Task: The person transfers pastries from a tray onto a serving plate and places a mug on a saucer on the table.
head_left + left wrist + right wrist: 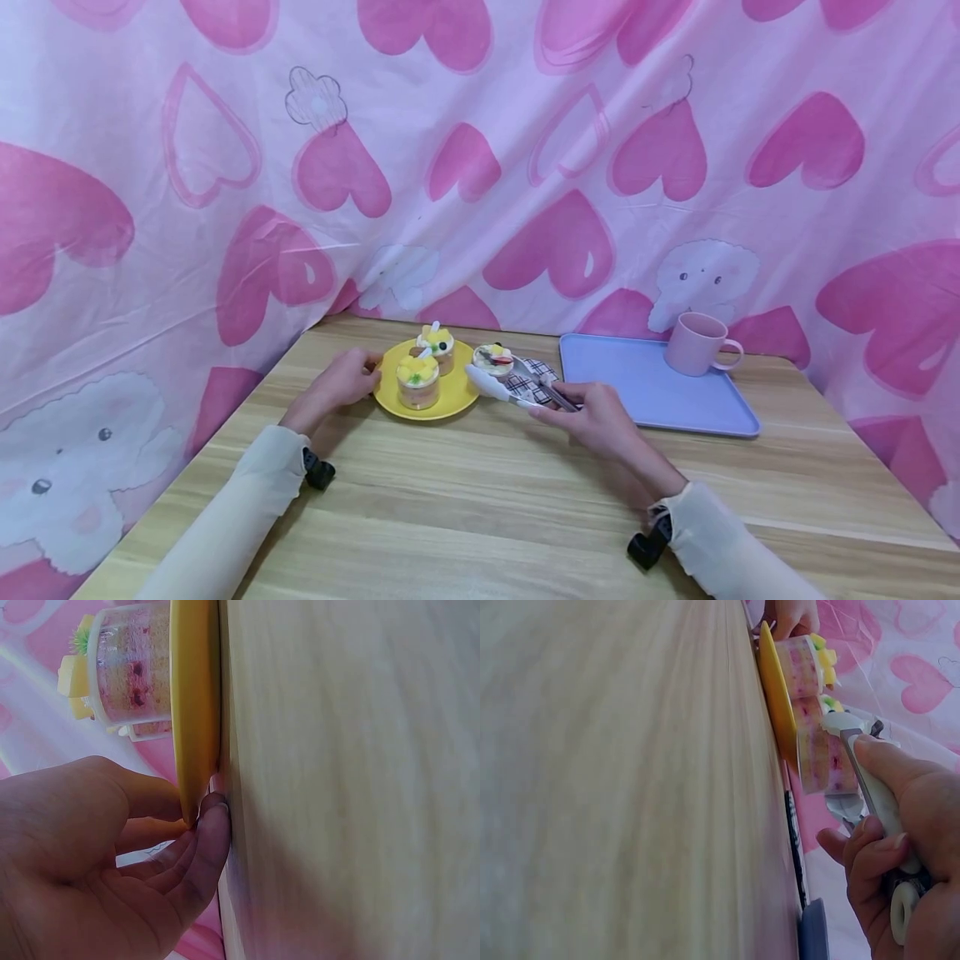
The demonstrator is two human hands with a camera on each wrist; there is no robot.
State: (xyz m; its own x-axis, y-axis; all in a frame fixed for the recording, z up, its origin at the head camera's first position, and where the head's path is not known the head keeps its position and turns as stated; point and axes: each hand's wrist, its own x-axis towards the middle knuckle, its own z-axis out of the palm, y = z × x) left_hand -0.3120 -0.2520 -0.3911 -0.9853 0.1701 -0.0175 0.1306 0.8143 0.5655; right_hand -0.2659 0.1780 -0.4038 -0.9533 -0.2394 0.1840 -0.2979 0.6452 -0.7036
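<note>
My left hand [341, 387] pinches the left rim of a yellow plate [196, 697], thumb above and fingers tucked under the edge. Two clear dessert cups stand on it: a front cup [418, 393] and a rear cup [444, 358], both with layered cake and yellow cubes on top. Tongs [874, 791] with pale heads are in my right hand [596, 417], its fingers curled round the handles. Between the tong heads is a third dessert cup [492, 358] with a red and cream topping, at the plate's right edge. Whether it touches the plate, I cannot tell.
Right of the plate lies a black-and-white checked cloth [542, 371], partly under the tongs. Beyond it, a blue tray [622, 383] bears a pink mug [693, 348]. A heart-patterned curtain [450, 150] hangs behind the wooden table [465, 500].
</note>
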